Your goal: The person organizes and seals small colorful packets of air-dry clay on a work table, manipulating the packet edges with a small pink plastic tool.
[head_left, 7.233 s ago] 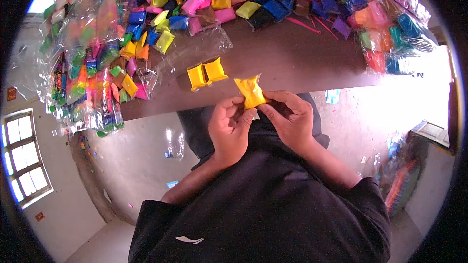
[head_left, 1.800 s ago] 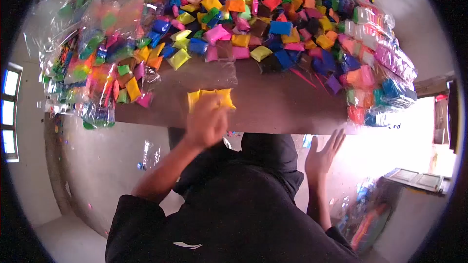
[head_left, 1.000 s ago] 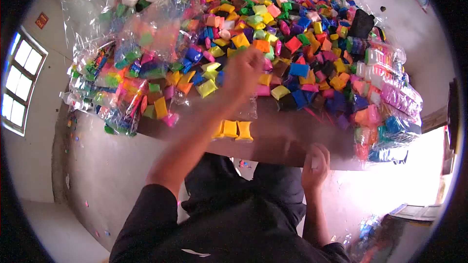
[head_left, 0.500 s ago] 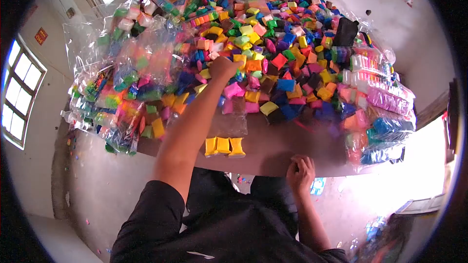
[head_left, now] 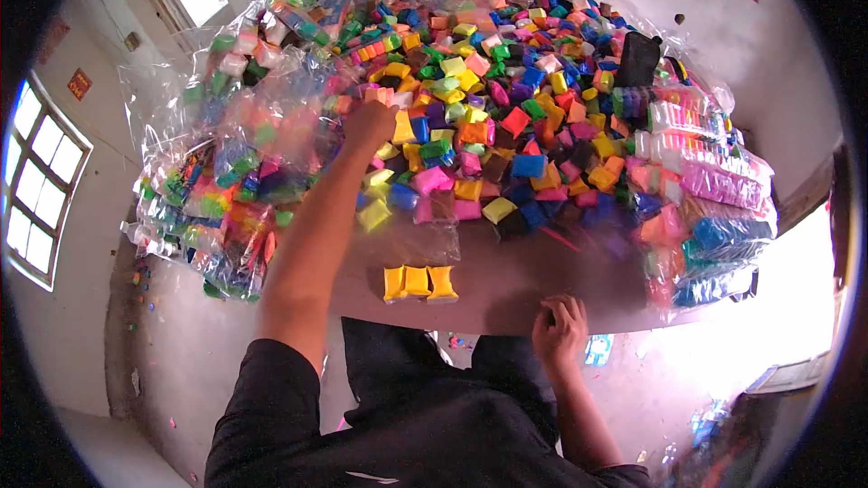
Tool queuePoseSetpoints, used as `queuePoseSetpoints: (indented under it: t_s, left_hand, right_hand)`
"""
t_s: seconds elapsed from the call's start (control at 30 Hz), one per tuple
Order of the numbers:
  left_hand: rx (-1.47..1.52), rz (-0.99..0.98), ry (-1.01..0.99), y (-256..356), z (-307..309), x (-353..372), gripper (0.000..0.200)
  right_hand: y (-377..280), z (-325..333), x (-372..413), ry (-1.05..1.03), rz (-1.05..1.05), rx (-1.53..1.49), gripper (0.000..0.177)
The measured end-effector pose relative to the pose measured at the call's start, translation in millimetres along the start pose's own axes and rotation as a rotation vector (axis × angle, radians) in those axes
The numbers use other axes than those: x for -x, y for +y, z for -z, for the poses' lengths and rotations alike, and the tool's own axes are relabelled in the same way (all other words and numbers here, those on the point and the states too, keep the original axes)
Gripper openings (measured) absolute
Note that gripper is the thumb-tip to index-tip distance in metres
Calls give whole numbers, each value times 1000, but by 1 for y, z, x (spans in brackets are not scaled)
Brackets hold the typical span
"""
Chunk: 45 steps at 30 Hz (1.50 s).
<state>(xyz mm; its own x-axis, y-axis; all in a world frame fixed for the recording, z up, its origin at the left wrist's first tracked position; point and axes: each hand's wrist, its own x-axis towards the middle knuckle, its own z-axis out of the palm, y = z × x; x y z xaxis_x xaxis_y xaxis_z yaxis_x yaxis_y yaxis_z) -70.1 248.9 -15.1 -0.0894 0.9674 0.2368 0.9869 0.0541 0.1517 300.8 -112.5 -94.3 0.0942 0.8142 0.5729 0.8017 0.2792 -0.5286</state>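
The left hand (head_left: pixel 369 122) reached into the packet pile (head_left: pixel 506 108), fingers curled down; whether it gripped a packet could not be told. Three yellow packets (head_left: pixel 418 282) sat in a row on the tabletop (head_left: pixel 506 285), at the pile's 6 o'clock. At their 4 o'clock, the right hand (head_left: pixel 561 330) rested curled shut on the edge.

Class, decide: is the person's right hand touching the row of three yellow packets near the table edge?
Apart. The head view shows bare table between the right hand and the yellow packets.
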Motion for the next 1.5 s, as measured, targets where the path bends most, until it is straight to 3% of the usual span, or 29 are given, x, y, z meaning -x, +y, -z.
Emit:
queuePoseSetpoints:
  t_s: [0.07, 0.1, 0.13, 0.2, 0.4, 0.47, 0.6, 0.7, 0.83, 0.9, 0.93, 1.0, 1.07, 1.17, 1.2, 1.27, 1.3, 1.37, 1.43, 1.5]
  left_hand:
    - [15, 14, 143, 28, 46, 29, 39]
    - [-53, -210, 211, 17, 25, 7, 34]
    - [-57, -208, 213, 17, 15, -2, 34]
    - [227, -233, 92, 32, -3, -18, 30]
    - [134, -159, 128, 40, -37, -47, 33]
    - [166, -66, -65, 38, -33, -52, 33]
    - [180, -101, -23, 38, -30, -43, 31]
    - [438, -222, 81, 39, -40, -39, 31]
    - [477, -207, 109, 45, -40, -34, 38]
    - [471, -16, 30, 60, -21, -28, 44]
    - [475, -20, 38, 57, -34, -39, 44]
    - [261, -12, 221, 55, -67, -62, 48]
    - [279, -33, 211, 51, -62, -66, 50]
    - [766, 42, 373, 62, 8, -34, 44]
    - [757, 36, 369, 59, 19, -30, 44]
    - [1243, -89, 221, 56, 34, -9, 32]
    - [1241, -87, 201, 64, 45, 11, 32]
    - [1536, -116, -63, 84, 72, 82, 24]
    - [1520, -202, -240, 102, 92, 153, 28]
    - [1407, -217, -351, 115, 94, 217, 32]
  right_hand:
    - [6, -3, 4, -3, 13, 57, 12]
    - [9, -5, 6, -4, 15, 52, 12]
    - [12, -7, 8, -1, 16, 51, 14]
    - [17, -11, 11, 10, 17, 47, 17]
    - [18, -8, 12, -16, 11, 68, 16]
    - [14, -8, 11, 17, 17, 52, 16]
    - [16, -8, 11, 7, 4, 56, 17]
    - [19, -7, 13, -9, 21, 58, 16]
    - [14, -5, 12, -18, 5, 69, 15]
    - [14, -7, 12, -4, 16, 74, 15]
    - [18, -9, 15, 3, 22, 71, 15]
    - [21, -10, 14, 13, 28, 75, 15]
    - [19, -7, 14, 26, 59, 63, 15]
    - [12, -4, 13, 19, -4, 40, 15]
    - [12, -7, 13, 21, -12, 33, 15]
    - [18, -8, 16, 35, 0, 70, 13]
    - [19, -8, 15, 29, -18, 74, 13]
    - [21, -2, 11, -131, -181, 1, 12]
    - [7, 8, -9, -267, -520, -480, 19]
    - [-4, 7, -20, -278, -623, -1000, 34]
